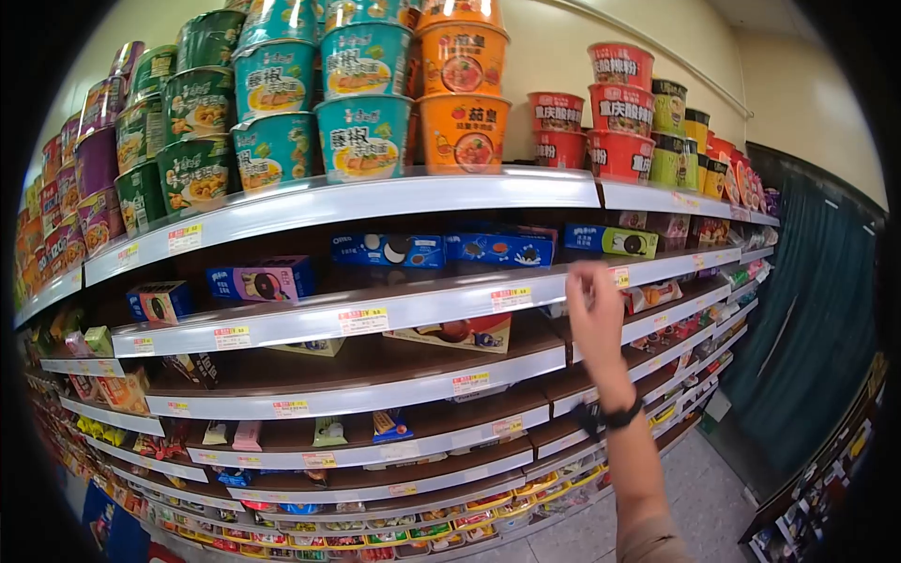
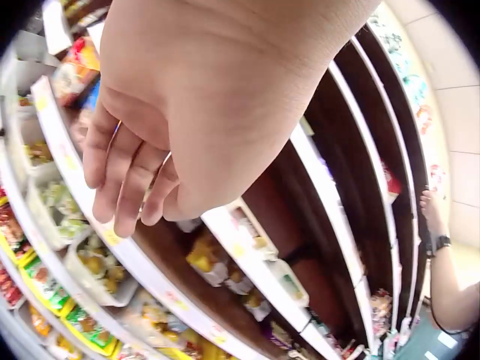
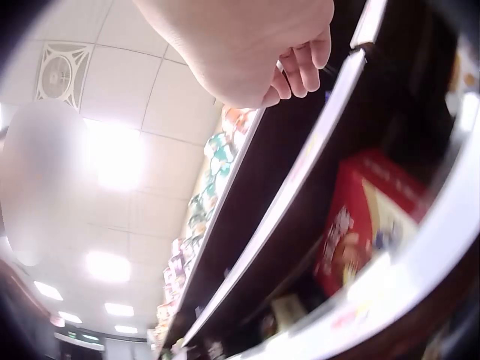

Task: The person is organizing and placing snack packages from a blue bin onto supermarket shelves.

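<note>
My right hand (image 1: 597, 314) is raised at the second shelf's price rail (image 1: 450, 308), its fingers loosely bent with nothing seen in them. Just behind the fingertips stands a blue and green cookie box (image 1: 610, 241). Further left on that shelf are two blue cookie boxes (image 1: 388, 251) and a blue and purple one (image 1: 260, 281). The left hand (image 2: 202, 97) shows only in the wrist views' left one, its relaxed fingers hanging before lower shelves of packaged snacks. It holds nothing visible. A red box (image 3: 367, 217) sits on a shelf below the right hand in the right wrist view.
Teal noodle cups (image 1: 363, 137), orange noodle cups (image 1: 464, 134) and red ones (image 1: 621, 155) are stacked on the top shelf. Lower down, small snack packs (image 1: 389, 426) lie on the shelves. A dark green curtain (image 1: 807, 310) hangs at the right, above the tiled floor (image 1: 699, 488).
</note>
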A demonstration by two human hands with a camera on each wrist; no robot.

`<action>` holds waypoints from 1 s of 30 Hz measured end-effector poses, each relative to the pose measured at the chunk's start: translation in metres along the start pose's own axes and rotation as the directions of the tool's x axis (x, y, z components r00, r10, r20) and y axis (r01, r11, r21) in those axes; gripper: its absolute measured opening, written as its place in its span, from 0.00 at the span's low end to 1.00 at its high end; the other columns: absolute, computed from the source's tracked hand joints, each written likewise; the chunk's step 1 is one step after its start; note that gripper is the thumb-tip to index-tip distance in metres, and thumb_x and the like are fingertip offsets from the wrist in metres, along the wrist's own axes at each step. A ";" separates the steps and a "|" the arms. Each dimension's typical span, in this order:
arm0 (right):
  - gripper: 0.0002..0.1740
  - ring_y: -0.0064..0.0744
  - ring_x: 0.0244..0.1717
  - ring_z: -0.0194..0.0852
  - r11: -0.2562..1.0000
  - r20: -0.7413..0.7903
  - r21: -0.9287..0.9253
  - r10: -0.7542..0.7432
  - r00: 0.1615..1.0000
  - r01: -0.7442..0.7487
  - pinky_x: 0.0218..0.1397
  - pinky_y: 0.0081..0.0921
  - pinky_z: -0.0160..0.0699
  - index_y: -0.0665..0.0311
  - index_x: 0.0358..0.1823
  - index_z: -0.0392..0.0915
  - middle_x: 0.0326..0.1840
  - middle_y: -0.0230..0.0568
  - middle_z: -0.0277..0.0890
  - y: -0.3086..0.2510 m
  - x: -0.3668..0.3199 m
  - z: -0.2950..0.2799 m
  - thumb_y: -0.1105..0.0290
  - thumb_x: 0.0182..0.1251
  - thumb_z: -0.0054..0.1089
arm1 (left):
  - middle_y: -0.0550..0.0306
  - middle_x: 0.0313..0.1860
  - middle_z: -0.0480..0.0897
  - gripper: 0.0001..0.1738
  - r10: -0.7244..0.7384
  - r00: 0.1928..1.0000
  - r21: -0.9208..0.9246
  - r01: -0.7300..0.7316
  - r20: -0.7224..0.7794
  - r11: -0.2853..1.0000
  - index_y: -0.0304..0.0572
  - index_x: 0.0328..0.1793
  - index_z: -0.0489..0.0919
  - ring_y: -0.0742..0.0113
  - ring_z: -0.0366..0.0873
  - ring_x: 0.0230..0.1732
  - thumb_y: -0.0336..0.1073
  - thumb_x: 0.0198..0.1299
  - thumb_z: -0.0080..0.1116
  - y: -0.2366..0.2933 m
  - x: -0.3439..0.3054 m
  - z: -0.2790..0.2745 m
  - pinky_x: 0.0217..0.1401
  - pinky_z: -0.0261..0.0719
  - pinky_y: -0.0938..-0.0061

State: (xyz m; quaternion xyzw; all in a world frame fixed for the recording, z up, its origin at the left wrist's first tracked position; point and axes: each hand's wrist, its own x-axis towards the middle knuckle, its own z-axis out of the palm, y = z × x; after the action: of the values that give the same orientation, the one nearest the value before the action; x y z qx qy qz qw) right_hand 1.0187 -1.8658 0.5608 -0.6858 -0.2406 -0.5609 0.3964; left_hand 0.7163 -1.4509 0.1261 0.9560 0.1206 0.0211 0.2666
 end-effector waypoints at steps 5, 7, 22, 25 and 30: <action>0.11 0.55 0.39 0.79 0.987 0.098 -0.148 -0.044 0.994 0.058 0.42 0.43 0.78 0.65 0.40 0.80 0.38 0.49 0.78 0.037 0.065 0.020 0.64 0.68 0.60 | 0.50 0.39 0.86 0.11 0.435 0.900 -0.480 -0.392 -0.024 0.785 0.40 0.49 0.83 0.54 0.84 0.36 0.32 0.60 0.59 0.232 0.077 -0.104 0.41 0.80 0.69; 0.12 0.57 0.39 0.79 0.980 0.152 -0.194 -0.007 0.988 0.037 0.42 0.45 0.78 0.65 0.39 0.80 0.39 0.49 0.78 0.045 0.069 0.018 0.63 0.68 0.59 | 0.49 0.39 0.85 0.13 0.675 0.730 -0.381 -0.656 -0.103 0.652 0.40 0.53 0.82 0.53 0.84 0.38 0.38 0.66 0.58 0.321 0.091 -0.155 0.41 0.81 0.67; 0.12 0.47 0.34 0.80 0.999 0.227 -0.032 0.002 0.974 0.005 0.39 0.39 0.79 0.60 0.43 0.80 0.42 0.48 0.77 0.088 0.073 -0.005 0.63 0.63 0.63 | 0.46 0.48 0.81 0.20 0.772 0.308 0.530 -0.585 -0.556 0.614 0.35 0.58 0.78 0.48 0.77 0.49 0.33 0.61 0.50 0.550 0.237 -0.242 0.54 0.73 0.56; 0.13 0.52 0.37 0.79 0.997 0.259 0.050 0.044 0.965 -0.059 0.40 0.42 0.78 0.61 0.42 0.79 0.42 0.51 0.76 0.083 0.077 -0.002 0.62 0.61 0.65 | 0.47 0.47 0.82 0.17 0.775 0.310 0.543 -0.572 -0.550 0.615 0.36 0.54 0.79 0.49 0.78 0.48 0.36 0.64 0.51 0.543 0.237 -0.244 0.52 0.74 0.57; 0.15 0.51 0.38 0.79 0.998 0.357 -0.037 0.059 0.932 -0.049 0.41 0.40 0.78 0.62 0.42 0.76 0.42 0.50 0.76 0.072 0.081 0.001 0.63 0.59 0.69 | 0.51 0.34 0.82 0.11 0.775 0.360 0.541 -0.563 -0.520 0.625 0.38 0.39 0.82 0.52 0.78 0.37 0.38 0.65 0.53 0.529 0.245 -0.245 0.43 0.72 0.60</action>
State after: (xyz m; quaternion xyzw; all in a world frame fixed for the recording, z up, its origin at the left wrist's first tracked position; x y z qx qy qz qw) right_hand 1.0956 -1.9150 0.6193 -0.7882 -0.2823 -0.4188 0.3517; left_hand 1.0439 -1.7065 0.6030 0.8553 -0.1886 0.4816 0.0311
